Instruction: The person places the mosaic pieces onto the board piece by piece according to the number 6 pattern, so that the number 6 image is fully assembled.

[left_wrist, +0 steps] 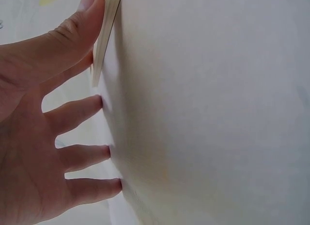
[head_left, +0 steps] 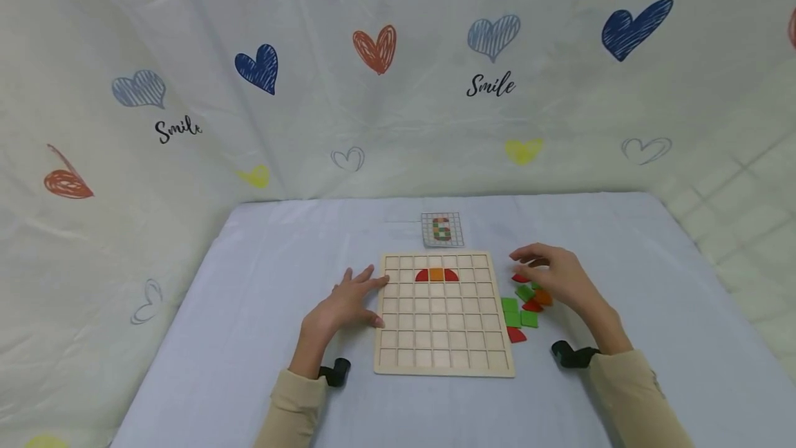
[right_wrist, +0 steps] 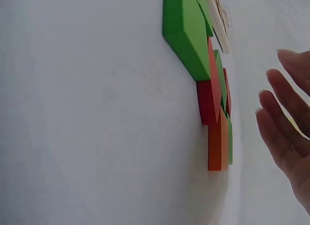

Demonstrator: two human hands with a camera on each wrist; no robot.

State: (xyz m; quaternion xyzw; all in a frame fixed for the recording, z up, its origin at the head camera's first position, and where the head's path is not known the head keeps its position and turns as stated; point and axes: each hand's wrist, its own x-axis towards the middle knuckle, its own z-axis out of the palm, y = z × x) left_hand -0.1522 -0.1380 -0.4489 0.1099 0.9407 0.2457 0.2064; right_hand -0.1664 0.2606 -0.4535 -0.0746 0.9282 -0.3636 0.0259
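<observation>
A wooden grid board (head_left: pixel 439 323) lies on the table, with two red quarter-round tiles and an orange square tile (head_left: pixel 437 274) in a row near its far edge. Spread along the board's left edge, my left hand (head_left: pixel 348 301) touches it with thumb and forefinger; in the left wrist view the other fingertips (left_wrist: pixel 114 184) rest on the cloth. My right hand (head_left: pixel 556 275) hovers over loose tiles to the right of the board, fingers loosely bent with nothing between them. Among these are green squares (head_left: pixel 529 319), red pieces (head_left: pixel 516 334) and an orange one (head_left: pixel 543 296).
Just beyond the board's far edge lies a small pattern card (head_left: pixel 442 229) with a coloured grid design. White cloth (head_left: pixel 298 247) covers the table. Behind it hangs a pale curtain (head_left: pixel 423 137) printed with hearts.
</observation>
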